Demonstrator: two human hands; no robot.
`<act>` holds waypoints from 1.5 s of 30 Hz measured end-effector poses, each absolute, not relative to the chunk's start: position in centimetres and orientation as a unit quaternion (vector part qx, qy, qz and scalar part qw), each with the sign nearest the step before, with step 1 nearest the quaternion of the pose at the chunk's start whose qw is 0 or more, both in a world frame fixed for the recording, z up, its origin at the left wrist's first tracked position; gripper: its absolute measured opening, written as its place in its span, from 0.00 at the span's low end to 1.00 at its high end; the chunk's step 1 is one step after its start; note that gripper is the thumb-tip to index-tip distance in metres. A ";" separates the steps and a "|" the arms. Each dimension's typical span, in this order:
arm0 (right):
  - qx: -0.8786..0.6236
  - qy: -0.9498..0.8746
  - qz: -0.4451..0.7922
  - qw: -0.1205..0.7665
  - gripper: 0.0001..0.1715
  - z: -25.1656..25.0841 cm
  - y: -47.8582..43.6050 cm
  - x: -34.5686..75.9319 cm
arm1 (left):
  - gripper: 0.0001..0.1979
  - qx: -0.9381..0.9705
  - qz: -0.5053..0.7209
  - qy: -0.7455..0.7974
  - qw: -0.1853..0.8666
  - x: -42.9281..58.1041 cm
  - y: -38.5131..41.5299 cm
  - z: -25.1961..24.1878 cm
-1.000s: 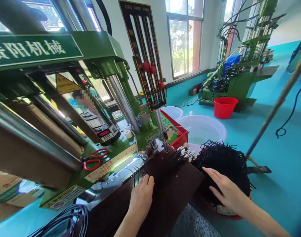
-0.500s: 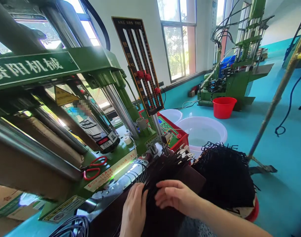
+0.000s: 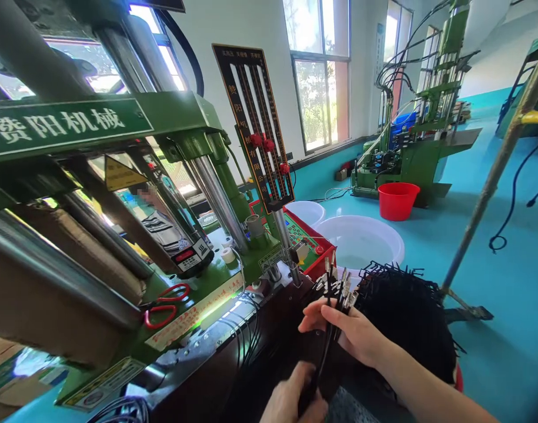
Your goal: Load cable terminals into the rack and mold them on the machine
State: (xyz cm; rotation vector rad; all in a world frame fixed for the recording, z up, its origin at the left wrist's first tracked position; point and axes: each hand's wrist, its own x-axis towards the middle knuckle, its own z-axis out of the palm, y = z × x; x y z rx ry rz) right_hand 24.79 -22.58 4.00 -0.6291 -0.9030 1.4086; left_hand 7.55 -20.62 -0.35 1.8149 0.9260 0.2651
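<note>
My right hand (image 3: 357, 335) is closed around the upper part of a bundle of black cables (image 3: 325, 352), just below their silvery metal ends (image 3: 341, 288). Lower down, my left hand (image 3: 293, 396) is curled around the same cables, its fingers slightly blurred. The cables slant upward from left hand to right. More thin black cables (image 3: 249, 335) hang over the metal edge of the green press (image 3: 229, 276), left of my hands. Dark surfaces beneath my hands hide where the lower cable ends lie.
Red-handled scissors (image 3: 167, 308) lie on the press bed. Right of my hands stands a large heap of black pieces (image 3: 410, 329). Beyond are a white tub (image 3: 361, 241), a red bucket (image 3: 398, 201), a slanting metal pole (image 3: 484, 197) and a red control box (image 3: 324, 258). A person shows behind the press.
Both hands were low over the pile of cables, right hand apart from it. Now the right hand has lifted a bundle with its metal ends up, and the left has moved right and down along it.
</note>
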 end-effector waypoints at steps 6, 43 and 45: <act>-0.301 -0.384 0.611 0.624 0.20 3.2 -22.6 26.0 | 0.08 0.650 0.175 0.302 0.675 12.5 -18.9 5.6; -0.318 -0.357 0.489 0.730 0.16 3.8 -21.7 29.5 | 0.17 0.666 0.175 0.363 0.628 12.4 -18.4 5.3; -0.271 -0.372 0.543 0.702 0.17 3.8 -21.9 29.6 | 0.17 0.673 0.155 0.348 0.634 12.6 -18.8 5.1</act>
